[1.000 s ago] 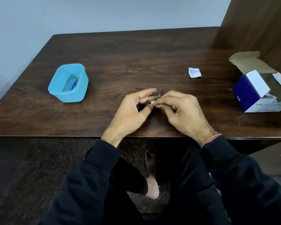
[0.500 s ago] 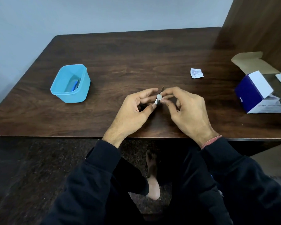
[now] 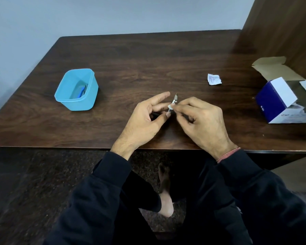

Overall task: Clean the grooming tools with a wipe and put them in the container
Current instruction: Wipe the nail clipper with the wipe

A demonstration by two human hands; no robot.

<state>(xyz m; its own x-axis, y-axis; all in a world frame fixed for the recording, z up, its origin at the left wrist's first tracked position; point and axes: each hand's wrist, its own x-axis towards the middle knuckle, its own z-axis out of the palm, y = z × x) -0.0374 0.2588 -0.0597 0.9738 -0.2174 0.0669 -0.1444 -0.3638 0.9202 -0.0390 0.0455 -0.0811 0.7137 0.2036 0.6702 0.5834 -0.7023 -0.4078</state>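
A small metal nail clipper (image 3: 174,99) is held up over the near middle of the table, its tip pointing away from me. My left hand (image 3: 145,121) pinches its lower end between thumb and fingers. My right hand (image 3: 200,121) presses a small white wipe (image 3: 170,108) against the clipper's side. A light blue plastic container (image 3: 86,101) stands at the left of the table with a blue-handled tool (image 3: 82,90) lying inside.
A torn white wipe wrapper (image 3: 214,79) lies right of centre. An opened blue and white box (image 3: 279,101) stands at the right edge beside a wooden side panel (image 3: 281,25). The dark wooden table (image 3: 148,59) ends just under my wrists.
The wipe in my right hand has slid along the clipper, up toward the tip and back down toward the lower end. My left hand keeps its hold.
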